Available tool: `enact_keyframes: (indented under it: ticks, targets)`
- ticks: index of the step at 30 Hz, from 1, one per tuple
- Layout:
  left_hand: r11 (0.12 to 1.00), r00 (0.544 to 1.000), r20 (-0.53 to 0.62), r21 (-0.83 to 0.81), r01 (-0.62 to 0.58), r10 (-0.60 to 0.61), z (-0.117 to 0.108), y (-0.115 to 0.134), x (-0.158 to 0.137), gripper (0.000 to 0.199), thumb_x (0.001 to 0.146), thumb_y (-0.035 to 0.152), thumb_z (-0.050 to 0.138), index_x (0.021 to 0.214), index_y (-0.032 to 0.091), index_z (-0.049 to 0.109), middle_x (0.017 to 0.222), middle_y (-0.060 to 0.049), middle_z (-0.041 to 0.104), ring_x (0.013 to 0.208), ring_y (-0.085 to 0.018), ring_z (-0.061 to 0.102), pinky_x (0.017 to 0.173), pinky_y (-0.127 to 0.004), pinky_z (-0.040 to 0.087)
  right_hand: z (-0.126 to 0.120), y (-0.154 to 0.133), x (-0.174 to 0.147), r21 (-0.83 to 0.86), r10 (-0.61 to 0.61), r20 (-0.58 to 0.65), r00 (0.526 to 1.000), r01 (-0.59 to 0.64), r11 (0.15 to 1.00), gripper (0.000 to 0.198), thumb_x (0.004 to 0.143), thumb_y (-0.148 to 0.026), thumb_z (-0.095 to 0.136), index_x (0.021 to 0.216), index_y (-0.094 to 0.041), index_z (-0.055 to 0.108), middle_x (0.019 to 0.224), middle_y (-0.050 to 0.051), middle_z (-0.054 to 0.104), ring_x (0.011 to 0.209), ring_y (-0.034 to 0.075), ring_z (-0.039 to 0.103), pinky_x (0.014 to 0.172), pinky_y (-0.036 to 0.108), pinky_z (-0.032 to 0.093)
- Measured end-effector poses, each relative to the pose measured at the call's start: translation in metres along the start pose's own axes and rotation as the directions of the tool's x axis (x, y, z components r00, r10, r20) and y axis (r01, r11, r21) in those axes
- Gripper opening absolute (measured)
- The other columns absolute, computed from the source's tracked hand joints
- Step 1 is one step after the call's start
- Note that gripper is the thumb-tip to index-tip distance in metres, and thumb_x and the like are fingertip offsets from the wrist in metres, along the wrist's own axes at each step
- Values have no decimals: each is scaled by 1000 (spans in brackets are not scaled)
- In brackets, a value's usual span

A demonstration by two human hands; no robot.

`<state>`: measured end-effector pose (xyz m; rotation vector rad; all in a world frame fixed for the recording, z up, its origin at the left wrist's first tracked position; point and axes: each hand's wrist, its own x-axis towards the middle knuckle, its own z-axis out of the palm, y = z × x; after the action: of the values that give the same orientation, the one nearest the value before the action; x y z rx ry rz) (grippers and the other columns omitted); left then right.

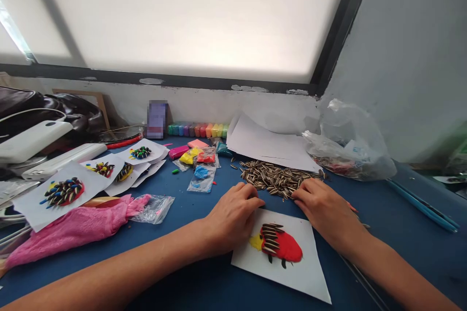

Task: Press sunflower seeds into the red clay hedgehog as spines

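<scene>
On the blue table lies a white paper (pixel 310 279) with a flat clay animal on it: a red clay body (pixel 290 247) and a yellow clay head (pixel 256 242). Striped sunflower seeds (pixel 271 240) stand in rows on the body's head end, and two dark pieces show below it. My left hand (pixel 233 211) rests at the paper's upper left corner, fingers curled; what they hold, if anything, is hidden. At the near right edge of the sunflower seed pile (pixel 273 177), my right hand (pixel 324 206) has its fingers bent together, and their tips touch the seeds. I cannot make out anything between them.
Several finished seed-and-clay papers (pixel 63 194) lie at left beside a pink cloth (pixel 83 221). Clay packets (pixel 200 172), white sheets (pixel 270 143) and a plastic bag (pixel 350 150) stand behind. A blue pen-like object (pixel 423 206) lies at right.
</scene>
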<state>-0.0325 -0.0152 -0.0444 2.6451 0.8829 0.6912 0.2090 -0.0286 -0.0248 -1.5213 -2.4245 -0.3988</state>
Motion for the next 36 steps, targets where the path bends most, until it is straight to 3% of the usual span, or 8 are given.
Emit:
enact_keyframes:
  ticks: [7,12,17,21,27,31,36]
  targets:
    - [997,1000,8,74,0,-1,-3,2,0,32,79,4,50,105,14,64,100,-11,59,91,-22,51,81,-37,48,-15,2,-4,76,42,-75,996,-36,996,17,92,-17,49,91,-19,66,89,7,68,84,22,64,73,35,53]
    - [998,1000,5,53,16,-16,-4,0,1,29,79,5,50,103,14,64,97,-10,59,89,-22,52,77,-36,46,-18,4,-7,140,108,-77,991,-96,985,17,93,-21,47,88,-20,63,85,6,69,78,21,66,66,33,54]
    - [998,1000,0,66,5,-5,-1,-1,0,20,81,6,49,94,14,63,90,-8,59,82,-20,51,74,-34,43,-16,3,-8,163,140,-78,987,-126,979,15,91,-23,48,93,-21,64,91,7,72,85,23,68,72,36,55]
    - [999,1000,-20,49,-3,4,1,-1,0,14,88,11,48,88,15,61,87,-7,58,78,-18,49,71,-32,41,-17,3,-10,146,163,-72,984,-151,978,13,91,-23,48,82,-22,57,75,4,68,67,21,66,57,32,52]
    - [999,999,-27,-10,-30,30,1,-3,0,16,93,15,49,90,16,65,89,-6,59,81,-17,50,75,-31,41,-15,4,-11,140,111,-80,991,-99,985,20,91,-20,45,86,-22,65,89,7,70,83,23,67,67,35,54]
    - [997,998,-53,-72,-43,39,1,-4,0,13,89,12,53,91,16,66,93,-7,61,85,-18,51,78,-31,43,-16,2,-9,132,73,-42,996,-67,989,20,90,-25,53,82,-23,70,88,7,67,81,22,65,63,33,54]
    - [989,997,0,-128,73,-73,-2,-5,7,11,84,7,58,83,16,65,88,-4,61,86,-18,53,78,-30,44,-13,1,-6,113,32,9,999,-33,993,16,84,-16,57,79,-22,72,79,5,64,80,22,65,65,33,52]
